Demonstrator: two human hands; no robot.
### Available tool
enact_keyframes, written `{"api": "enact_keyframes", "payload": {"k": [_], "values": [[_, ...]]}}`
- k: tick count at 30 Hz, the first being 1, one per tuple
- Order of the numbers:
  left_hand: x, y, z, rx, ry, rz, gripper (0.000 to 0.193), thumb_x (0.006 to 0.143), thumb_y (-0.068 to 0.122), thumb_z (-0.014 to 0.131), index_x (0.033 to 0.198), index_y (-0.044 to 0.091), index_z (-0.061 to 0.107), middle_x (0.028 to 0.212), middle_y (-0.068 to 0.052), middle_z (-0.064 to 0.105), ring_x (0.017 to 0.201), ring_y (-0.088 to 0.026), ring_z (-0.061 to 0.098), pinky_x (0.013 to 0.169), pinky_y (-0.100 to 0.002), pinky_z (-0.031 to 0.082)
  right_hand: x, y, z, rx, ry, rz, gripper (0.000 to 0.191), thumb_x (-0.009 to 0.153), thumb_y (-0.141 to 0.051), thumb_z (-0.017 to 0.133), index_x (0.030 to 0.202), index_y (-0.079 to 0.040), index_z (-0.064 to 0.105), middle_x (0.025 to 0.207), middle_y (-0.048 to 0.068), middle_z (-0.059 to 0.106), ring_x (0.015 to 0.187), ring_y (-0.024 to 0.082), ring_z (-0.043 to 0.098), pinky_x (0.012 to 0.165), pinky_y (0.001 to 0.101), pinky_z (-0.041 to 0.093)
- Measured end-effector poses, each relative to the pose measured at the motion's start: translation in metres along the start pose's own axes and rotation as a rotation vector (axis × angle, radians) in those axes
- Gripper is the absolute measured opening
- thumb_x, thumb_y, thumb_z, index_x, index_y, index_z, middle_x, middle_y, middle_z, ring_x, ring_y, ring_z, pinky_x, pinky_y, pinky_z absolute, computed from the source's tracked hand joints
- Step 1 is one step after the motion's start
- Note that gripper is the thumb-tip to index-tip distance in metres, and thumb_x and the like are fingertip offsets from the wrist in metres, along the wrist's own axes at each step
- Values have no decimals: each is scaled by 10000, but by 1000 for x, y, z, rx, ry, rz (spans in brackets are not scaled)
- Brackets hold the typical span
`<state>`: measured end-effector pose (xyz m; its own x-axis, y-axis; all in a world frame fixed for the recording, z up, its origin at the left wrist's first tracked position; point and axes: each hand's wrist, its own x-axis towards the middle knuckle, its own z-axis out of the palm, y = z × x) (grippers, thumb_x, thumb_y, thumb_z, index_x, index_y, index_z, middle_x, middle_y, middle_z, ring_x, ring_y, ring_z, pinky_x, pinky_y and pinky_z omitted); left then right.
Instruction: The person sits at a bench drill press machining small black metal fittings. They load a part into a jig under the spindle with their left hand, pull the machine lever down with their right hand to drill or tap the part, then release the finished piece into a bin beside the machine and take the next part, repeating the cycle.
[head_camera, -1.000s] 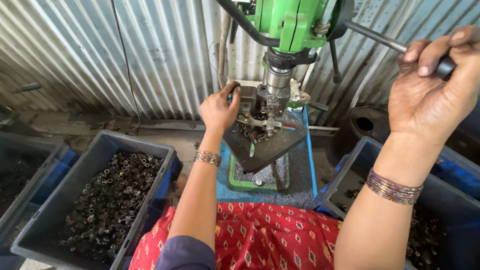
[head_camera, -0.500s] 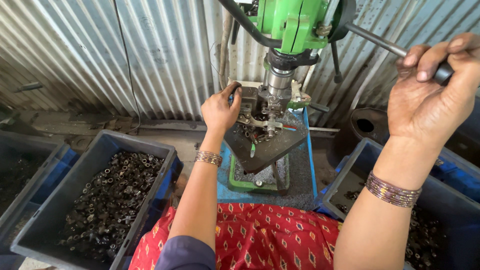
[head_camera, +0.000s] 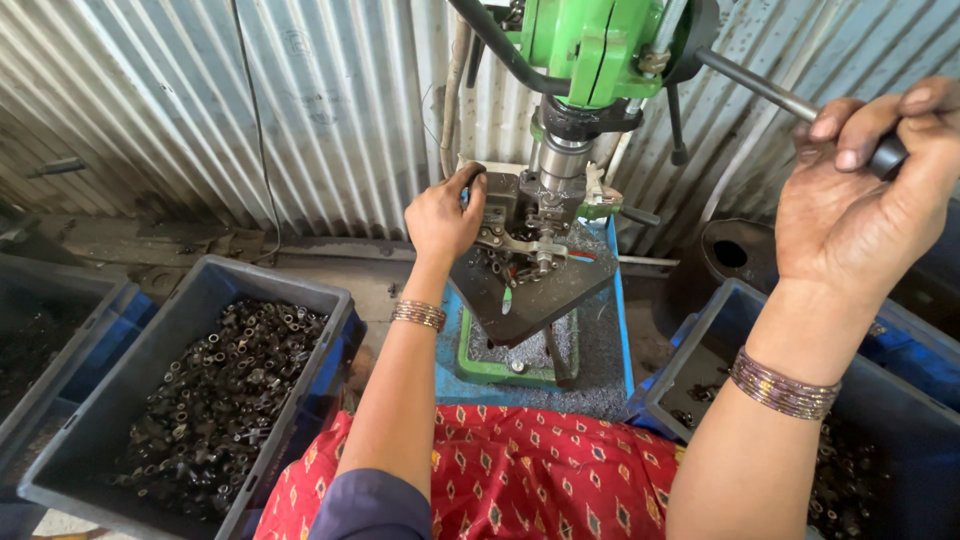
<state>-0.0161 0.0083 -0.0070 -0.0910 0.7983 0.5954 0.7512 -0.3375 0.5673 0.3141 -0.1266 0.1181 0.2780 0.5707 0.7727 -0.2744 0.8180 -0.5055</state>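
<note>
The right hand (head_camera: 868, 205) is wrapping closed around the black knob of the feed lever (head_camera: 790, 100) at two o'clock, a stiff steel bar best gripped at that knob. The left hand (head_camera: 443, 218) is pinching a small, hard, probably oily metal part in the fixture (head_camera: 515, 235) under the green drill press (head_camera: 590, 45). A grey bin of similar parts (head_camera: 215, 385) is sitting at eight o'clock, corrugated sheet walling crowding behind.

Daylight was even and soft; shadows stayed faint; the picture was sharp centrally; wide-lens stretching showed at the edges.
</note>
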Motion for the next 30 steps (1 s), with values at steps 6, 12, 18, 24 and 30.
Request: {"api": "enact_keyframes", "payload": {"k": [6, 12, 18, 24, 30], "values": [[1, 0, 1, 22, -16, -12, 373, 954, 482, 583, 1187, 265, 778, 969, -132, 769, 846, -347, 733, 739, -441, 575, -1, 0, -2, 4, 9, -5, 178, 1225, -121, 493, 1054, -75, 473, 761, 58, 413, 771, 185, 420, 860, 316, 400], [0, -2, 2, 14, 21, 24, 368, 958, 481, 586, 1176, 257, 781, 985, -128, 773, 843, -347, 734, 729, -441, 579, -5, 1, -2, 18, 22, -6, 176, 1229, -123, 489, 1060, -73, 478, 760, 61, 418, 771, 187, 425, 865, 315, 403], [0, -1, 2, 21, 26, 16, 340, 957, 456, 605, 1158, 254, 790, 901, -127, 769, 792, -336, 736, 696, -437, 576, -13, 9, -15, 58, 44, -7, 175, 1233, -125, 485, 1066, -72, 483, 759, 64, 424, 771, 188, 430, 870, 314, 406], [-2, -1, 0, -66, 84, 85, 311, 962, 432, 610, 1120, 230, 786, 982, -111, 782, 840, -337, 734, 706, -441, 577, -42, 31, -18, 168, 112, -20, 174, 1236, -126, 481, 1072, -71, 487, 758, 68, 429, 771, 189, 435, 875, 312, 409], [-4, 1, -9, -15, -20, 34, 396, 987, 460, 573, 1193, 146, 697, 940, -192, 725, 827, -418, 703, 689, -512, 545, -25, 36, -20, -22, 84, -184, 167, 1225, -174, 506, 1100, -62, 502, 752, 73, 422, 647, 149, 361, 770, 332, 413]]}}
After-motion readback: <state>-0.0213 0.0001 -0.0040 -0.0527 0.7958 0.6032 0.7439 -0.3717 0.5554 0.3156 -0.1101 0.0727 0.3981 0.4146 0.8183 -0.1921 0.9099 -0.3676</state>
